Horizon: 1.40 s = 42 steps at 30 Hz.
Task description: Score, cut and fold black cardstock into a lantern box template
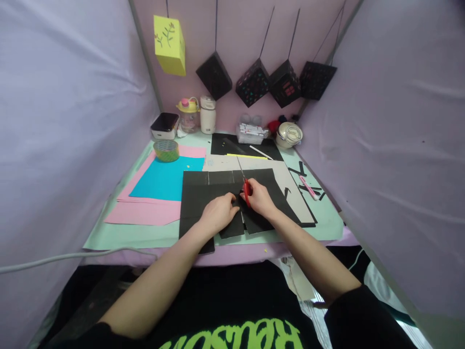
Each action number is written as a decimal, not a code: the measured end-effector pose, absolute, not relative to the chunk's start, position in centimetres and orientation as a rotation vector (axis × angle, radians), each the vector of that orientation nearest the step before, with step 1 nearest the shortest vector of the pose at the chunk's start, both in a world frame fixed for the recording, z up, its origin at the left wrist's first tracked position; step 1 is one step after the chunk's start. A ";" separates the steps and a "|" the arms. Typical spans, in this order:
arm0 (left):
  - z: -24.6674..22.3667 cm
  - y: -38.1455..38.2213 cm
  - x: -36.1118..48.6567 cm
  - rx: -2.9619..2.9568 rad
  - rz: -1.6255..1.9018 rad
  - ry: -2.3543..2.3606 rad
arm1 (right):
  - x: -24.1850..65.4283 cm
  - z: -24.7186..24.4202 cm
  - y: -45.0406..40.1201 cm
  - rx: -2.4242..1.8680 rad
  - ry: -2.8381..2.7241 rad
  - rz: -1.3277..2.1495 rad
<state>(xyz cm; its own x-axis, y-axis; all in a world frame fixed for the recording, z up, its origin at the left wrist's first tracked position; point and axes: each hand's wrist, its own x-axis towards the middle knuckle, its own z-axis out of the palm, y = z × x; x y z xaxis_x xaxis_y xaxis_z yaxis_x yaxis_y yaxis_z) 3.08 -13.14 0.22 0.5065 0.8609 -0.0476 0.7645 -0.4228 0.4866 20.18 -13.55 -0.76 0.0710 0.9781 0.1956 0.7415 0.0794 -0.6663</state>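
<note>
My right hand [260, 198] is wrapped round red-handled scissors [247, 193], whose narrow blades point away from me over the upper part of a black card sheet [196, 203]. Slits cut into its near edge split it into flaps, and pale lines cross it near the far edge. My left hand [219, 213] grips this sheet just left of the scissors, its thumb and forefinger bent at a slit. What lies under its fingertips is partly hidden. A pale board [290, 179] with dark edging lies beneath the black card.
Blue paper [167, 179] and pink paper [145, 213] lie left, with a tape roll [166, 151]. Black scraps and a pink craft knife [308, 188] are right. Behind stand a marker box [251, 132], a white bottle [208, 116] and a lidded pot [289, 134]. Paper lanterns [214, 76] hang above.
</note>
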 end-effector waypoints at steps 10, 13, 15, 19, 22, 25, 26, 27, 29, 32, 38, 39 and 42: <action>-0.5 -12.7 5.1 2.288 0.365 1.512 | 21.3 -0.2 -15.2 -1.717 -1.751 0.494; -0.7 -12.6 4.9 2.249 0.445 1.452 | 23.6 0.3 -17.1 -1.850 -1.795 0.394; -0.9 -12.6 4.9 2.235 0.455 1.439 | 25.3 0.5 -18.8 -1.945 -1.873 0.296; -1.3 -12.8 4.9 2.196 0.535 1.458 | 27.3 1.0 -21.8 -2.070 -2.163 0.207; -1.6 -12.8 4.8 2.172 0.668 1.497 | 27.3 1.3 -22.8 -2.122 -2.280 0.110; -1.8 -12.7 4.6 2.208 0.674 1.459 | 26.7 1.4 -22.9 -2.131 -2.331 0.069; -1.8 -12.6 4.6 2.215 0.652 1.438 | 26.5 1.4 -22.8 -2.127 -2.341 0.070; -1.8 -12.5 4.5 2.214 0.625 1.419 | 26.5 1.5 -22.7 -2.119 -2.350 0.077; -1.6 -12.4 4.5 2.199 0.574 1.390 | 26.5 1.6 -22.6 -2.103 -2.365 0.088; -1.4 -12.3 4.4 2.186 0.544 1.349 | 26.5 1.9 -22.7 -2.061 -2.404 0.101; -1.2 -12.3 4.3 2.176 0.546 1.321 | 25.9 2.1 -22.6 -1.915 -2.557 0.097; -1.2 -12.3 4.3 2.175 0.536 1.329 | 25.8 2.1 -22.5 -1.899 -2.568 0.093; -1.2 -12.3 4.5 2.183 0.509 1.362 | 25.6 1.9 -22.1 -1.865 -2.588 0.090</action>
<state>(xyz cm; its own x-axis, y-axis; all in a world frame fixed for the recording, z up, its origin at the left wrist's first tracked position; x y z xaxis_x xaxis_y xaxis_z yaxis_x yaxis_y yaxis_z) 4.47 -12.33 -1.15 0.4254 0.9039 0.0443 0.7114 -0.3643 0.6009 25.62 -22.11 1.88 -0.3158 0.9460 -0.0733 0.9488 0.3155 -0.0168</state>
